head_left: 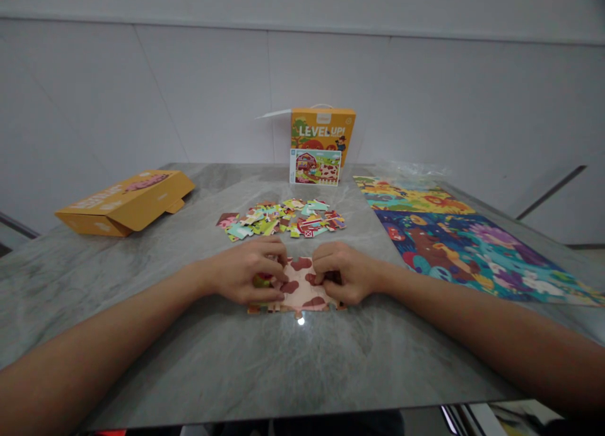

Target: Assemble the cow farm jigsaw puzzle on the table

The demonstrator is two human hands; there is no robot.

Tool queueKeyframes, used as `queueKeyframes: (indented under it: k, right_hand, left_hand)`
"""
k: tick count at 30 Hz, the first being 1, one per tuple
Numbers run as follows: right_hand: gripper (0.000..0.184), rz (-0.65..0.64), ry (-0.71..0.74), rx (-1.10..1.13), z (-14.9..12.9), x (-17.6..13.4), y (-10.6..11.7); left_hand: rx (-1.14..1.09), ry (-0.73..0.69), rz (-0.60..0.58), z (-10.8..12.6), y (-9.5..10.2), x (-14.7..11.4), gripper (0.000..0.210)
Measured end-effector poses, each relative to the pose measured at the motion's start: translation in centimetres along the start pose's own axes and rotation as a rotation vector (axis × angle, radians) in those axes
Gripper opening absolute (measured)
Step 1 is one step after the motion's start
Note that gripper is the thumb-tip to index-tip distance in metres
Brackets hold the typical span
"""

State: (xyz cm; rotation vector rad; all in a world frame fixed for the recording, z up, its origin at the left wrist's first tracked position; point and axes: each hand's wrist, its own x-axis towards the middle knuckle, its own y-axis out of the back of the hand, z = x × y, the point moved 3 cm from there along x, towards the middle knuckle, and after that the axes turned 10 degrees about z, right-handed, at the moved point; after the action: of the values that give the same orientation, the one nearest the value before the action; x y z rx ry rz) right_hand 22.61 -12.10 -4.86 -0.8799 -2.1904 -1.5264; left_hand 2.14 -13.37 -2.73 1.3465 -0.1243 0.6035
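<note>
A joined section of jigsaw puzzle [302, 292], pale pink with brown cow patches, lies flat on the table in front of me. My left hand [255, 269] is closed over its left side, fingers curled down onto the pieces and hiding part of a green and red area. On the right side, my right hand [343, 272] grips the section's edge with bent fingers; what lies under the fingertips is hidden. Just beyond my hands, a loose pile of puzzle pieces [283, 218] spreads across the table.
An orange box [127, 200] lies at the left. Behind the pile stands an orange "LEVEL UP!" box [326, 124] with a farm picture card [316, 167] leaning against it. Colourful assembled puzzles [449, 247] cover the right side, with clear plastic [411, 169] behind. The grey table [212, 373] ends near me.
</note>
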Motion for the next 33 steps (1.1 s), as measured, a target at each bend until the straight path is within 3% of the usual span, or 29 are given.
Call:
queueKeyframes:
  k: [3, 6, 9, 12, 25, 33]
  right_hand:
    - [0.015, 0.112, -0.003, -0.054, 0.5, -0.1, 0.3]
    - [0.013, 0.297, -0.099, -0.154, 1.2, -0.2, 0.8]
    - [0.012, 0.429, -0.248, -0.232, 2.2, -0.4, 1.2]
    - [0.011, 0.462, -0.379, -0.238, 3.0, -0.6, 1.3]
    - [0.013, 0.399, -0.501, -0.242, 3.8, -0.8, 0.9]
    - [0.014, 0.387, -0.502, -0.263, 3.5, -0.7, 1.0]
  left_hand:
    - [0.215, 0.117, 0.192, -2.2, 0.7, -0.7, 0.018]
    - [0.525, 0.448, 0.400, -5.4, 1.4, -2.1, 0.038]
    - [0.652, 0.773, 0.319, -8.3, 1.2, -3.5, 0.060]
    - [0.594, 0.938, 0.158, -9.9, 0.8, -4.3, 0.062]
    - [0.552, 0.830, 0.225, -9.9, 1.3, -4.0, 0.045]
    - [0.570, 0.695, 0.447, -9.1, 2.0, -3.7, 0.048]
